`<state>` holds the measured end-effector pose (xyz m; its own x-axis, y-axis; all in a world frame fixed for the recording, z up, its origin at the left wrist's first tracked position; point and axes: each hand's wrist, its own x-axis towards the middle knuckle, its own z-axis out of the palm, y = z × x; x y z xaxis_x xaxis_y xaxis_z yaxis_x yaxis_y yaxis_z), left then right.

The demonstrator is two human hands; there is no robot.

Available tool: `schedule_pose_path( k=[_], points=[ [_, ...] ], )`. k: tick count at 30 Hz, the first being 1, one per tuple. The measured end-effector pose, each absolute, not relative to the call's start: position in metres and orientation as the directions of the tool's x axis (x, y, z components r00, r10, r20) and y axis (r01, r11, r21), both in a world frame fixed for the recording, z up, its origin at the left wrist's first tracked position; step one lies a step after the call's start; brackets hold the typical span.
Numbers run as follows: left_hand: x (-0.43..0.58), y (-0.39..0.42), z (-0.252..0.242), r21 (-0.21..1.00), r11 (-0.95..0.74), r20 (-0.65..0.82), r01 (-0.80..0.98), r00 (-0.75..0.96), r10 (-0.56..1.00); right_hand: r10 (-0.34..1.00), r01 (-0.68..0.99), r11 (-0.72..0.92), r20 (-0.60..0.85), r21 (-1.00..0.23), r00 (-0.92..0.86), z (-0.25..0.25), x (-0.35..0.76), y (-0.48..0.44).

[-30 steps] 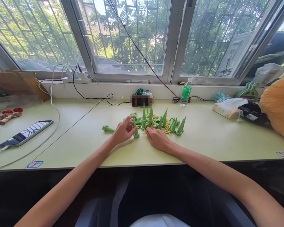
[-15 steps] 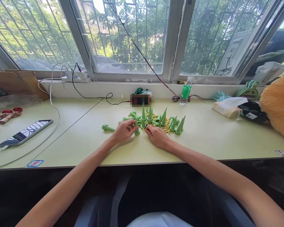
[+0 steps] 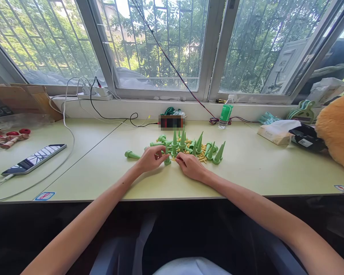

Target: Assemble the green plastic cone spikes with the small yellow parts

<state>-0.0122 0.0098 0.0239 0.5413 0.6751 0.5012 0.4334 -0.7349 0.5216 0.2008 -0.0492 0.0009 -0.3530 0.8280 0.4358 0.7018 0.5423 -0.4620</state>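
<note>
My left hand (image 3: pixel 151 158) is closed on a green plastic watering spike (image 3: pixel 167 160), which stands point up on its wide cap. Beside it, my right hand (image 3: pixel 190 165) pinches a small yellow peg (image 3: pixel 173 159) and holds it close to the spike's lower part. Whether the peg touches the spike cannot be made out. Behind both hands several more green spikes (image 3: pixel 182 142) stand upright or lie on their sides. Small yellow pegs (image 3: pixel 202 157) are heaped among them. One loose green spike (image 3: pixel 132 154) lies on its side left of my left hand.
A pale table (image 3: pixel 263 168) runs below the window. A water bottle (image 3: pixel 225 113), tissue box (image 3: pixel 275 133) and orange plush thing (image 3: pixel 336 130) stand to the right. At left lie a phone (image 3: pixel 34 159) on a white cable (image 3: pixel 70 152) and red-and-wood pieces (image 3: pixel 10 141). A blurred-out box (image 3: pixel 171 122) sits behind the spikes.
The whole view has shifted slightly. Both hands keep almost the same place and hold, with the yellow peg still close to the green spike.
</note>
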Motion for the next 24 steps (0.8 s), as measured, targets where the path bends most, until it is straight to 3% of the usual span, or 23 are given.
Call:
schedule_pose_path(
  k=[15, 24],
  points=[
    [-0.0095, 0.0119, 0.0174, 0.504, -0.722, 0.469, 0.474, 0.552, 0.689, 0.824, 0.679, 0.554, 0.435, -0.482, -0.363, 0.0015, 0.2007, -0.0492],
    [-0.0078, 0.0091, 0.0187, 0.647, -0.678, 0.399, 0.349, 0.602, 0.691, 0.826, 0.686, 0.549, 0.435, -0.477, -0.359, 0.0009, 0.2011, -0.0491]
  ],
)
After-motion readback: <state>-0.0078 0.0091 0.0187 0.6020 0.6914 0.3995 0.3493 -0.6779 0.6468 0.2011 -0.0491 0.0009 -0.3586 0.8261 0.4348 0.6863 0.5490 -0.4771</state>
